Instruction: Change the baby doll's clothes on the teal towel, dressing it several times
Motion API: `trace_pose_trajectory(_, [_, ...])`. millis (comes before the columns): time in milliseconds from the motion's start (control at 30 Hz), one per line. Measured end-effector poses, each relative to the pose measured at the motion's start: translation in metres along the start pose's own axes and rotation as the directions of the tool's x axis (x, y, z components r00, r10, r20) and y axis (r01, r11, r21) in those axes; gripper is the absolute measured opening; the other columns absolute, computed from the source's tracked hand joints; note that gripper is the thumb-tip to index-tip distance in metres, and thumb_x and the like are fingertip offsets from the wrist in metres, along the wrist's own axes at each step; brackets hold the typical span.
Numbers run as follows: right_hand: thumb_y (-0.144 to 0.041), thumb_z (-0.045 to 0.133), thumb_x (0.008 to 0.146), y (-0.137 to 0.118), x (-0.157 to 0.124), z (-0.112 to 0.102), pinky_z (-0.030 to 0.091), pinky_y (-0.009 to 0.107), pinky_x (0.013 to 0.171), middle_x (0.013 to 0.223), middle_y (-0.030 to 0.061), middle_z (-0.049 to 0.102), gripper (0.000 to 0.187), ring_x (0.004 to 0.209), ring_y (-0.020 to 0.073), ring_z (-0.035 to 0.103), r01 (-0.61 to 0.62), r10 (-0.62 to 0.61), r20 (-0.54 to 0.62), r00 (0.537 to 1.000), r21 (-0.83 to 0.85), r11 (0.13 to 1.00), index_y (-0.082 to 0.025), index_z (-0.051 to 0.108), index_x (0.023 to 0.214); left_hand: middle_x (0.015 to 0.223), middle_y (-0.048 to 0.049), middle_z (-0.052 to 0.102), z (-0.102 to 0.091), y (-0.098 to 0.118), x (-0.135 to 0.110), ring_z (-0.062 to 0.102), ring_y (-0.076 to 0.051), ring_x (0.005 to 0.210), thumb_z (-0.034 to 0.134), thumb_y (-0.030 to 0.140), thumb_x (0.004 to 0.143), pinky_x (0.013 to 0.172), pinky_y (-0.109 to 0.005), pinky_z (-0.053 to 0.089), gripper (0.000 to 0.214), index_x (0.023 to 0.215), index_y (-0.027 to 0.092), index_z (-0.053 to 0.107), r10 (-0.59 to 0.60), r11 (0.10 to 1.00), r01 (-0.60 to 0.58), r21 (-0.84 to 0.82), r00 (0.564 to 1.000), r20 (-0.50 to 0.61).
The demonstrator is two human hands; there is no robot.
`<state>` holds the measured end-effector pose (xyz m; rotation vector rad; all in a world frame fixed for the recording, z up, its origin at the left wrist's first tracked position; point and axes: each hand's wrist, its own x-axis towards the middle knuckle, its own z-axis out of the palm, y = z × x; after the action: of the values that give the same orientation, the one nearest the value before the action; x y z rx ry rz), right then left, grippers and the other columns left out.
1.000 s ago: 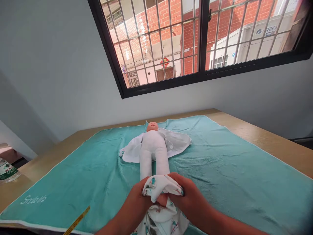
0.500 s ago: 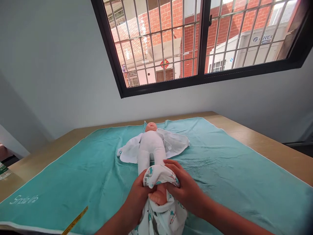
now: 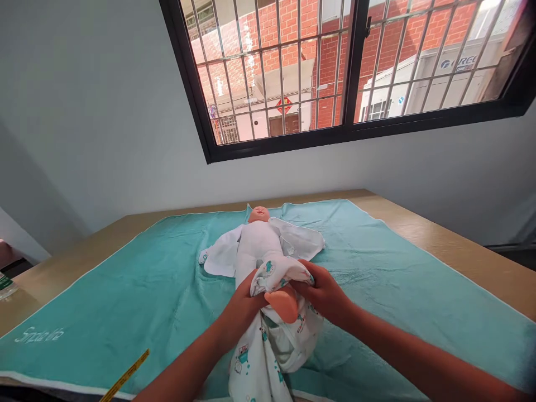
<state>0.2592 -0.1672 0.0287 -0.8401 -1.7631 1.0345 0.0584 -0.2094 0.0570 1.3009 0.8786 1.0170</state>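
Note:
A baby doll (image 3: 257, 240) with a white cloth body lies on its back, its head toward the wall. White baby pants (image 3: 255, 363) with a teal print are bunched around one of its legs, and the doll's bare foot (image 3: 285, 304) pokes out of the gathered cloth. My left hand (image 3: 247, 301) grips the bunched cloth on the left of the foot. On the right side my right hand (image 3: 322, 293) pinches the same cloth. The rest of the garment hangs down toward me. The doll's other foot is hidden.
Under the doll a white top (image 3: 224, 254) lies spread open. A teal towel (image 3: 146, 301) covers much of the wooden table (image 3: 444, 245). A yellow tape strip (image 3: 125, 375) lies at the front left, a bottle (image 3: 6, 286) at the left edge. Behind is a barred window (image 3: 268, 137).
Both hands have moved the gathered cloth slightly up the leg, away from me and to the right. More of the doll's foot now sticks out of it.

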Motion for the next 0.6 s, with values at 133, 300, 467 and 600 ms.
trace_pose_trajectory(133, [-0.047, 0.064, 0.08, -0.004, 0.006, -0.017, 0.046, 0.033, 0.079, 0.099, 0.0044, 0.064, 0.039, 0.093, 0.0223, 0.058, -0.179, 0.113, 0.253, 0.961, 0.257, 0.95, -0.018, 0.062, 0.106, 0.112, -0.0089, 0.065, -0.013, 0.0, -0.005, 0.06, -0.025, 0.1, 0.066, 0.039, 0.08, 0.085, -0.033, 0.044, 0.048, 0.123, 0.02, 0.057, -0.096, 0.985, 0.113, -0.131, 0.987, 0.127])
trace_pose_trajectory(300, [-0.053, 0.065, 0.078, 0.0, 0.0, -0.018, 0.045, 0.028, 0.069, 0.089, 0.0054, 0.065, 0.044, 0.079, 0.0179, 0.059, -0.401, 0.217, 0.457, 0.863, 0.356, 0.844, -0.014, 0.067, 0.098, 0.091, -0.01, 0.067, -0.021, -0.003, -0.007, 0.062, -0.022, 0.085, 0.059, 0.048, 0.084, 0.078, -0.032, 0.044, 0.042, 0.107, 0.013, 0.063, -0.178, 0.96, 0.217, -0.179, 0.96, 0.215])
trace_pose_trajectory(467, [-0.054, 0.064, 0.08, 0.016, 0.005, -0.009, 0.042, 0.025, 0.063, 0.08, 0.0019, 0.061, 0.039, 0.07, 0.013, 0.054, -0.442, 0.334, 0.306, 0.892, 0.429, 0.788, -0.015, 0.061, 0.088, 0.083, -0.002, 0.062, -0.022, -0.007, 0.002, 0.056, -0.016, 0.076, 0.063, 0.049, 0.08, 0.07, -0.027, 0.041, 0.036, 0.094, 0.017, 0.057, -0.219, 0.974, 0.222, -0.048, 0.974, 0.049])
trace_pose_trajectory(600, [-0.06, 0.063, 0.076, 0.049, 0.023, -0.006, 0.031, 0.022, 0.055, 0.064, -0.0047, 0.045, 0.045, 0.058, 0.0089, 0.039, -0.369, 0.345, 0.136, 0.929, 0.239, 0.898, -0.016, 0.05, 0.072, 0.077, 0.0023, 0.058, -0.024, -0.013, 0.023, 0.05, -0.015, 0.075, 0.064, 0.044, 0.077, 0.069, -0.024, 0.037, 0.028, 0.083, 0.019, 0.054, -0.067, 0.933, 0.121, 0.338, 0.984, -0.167])
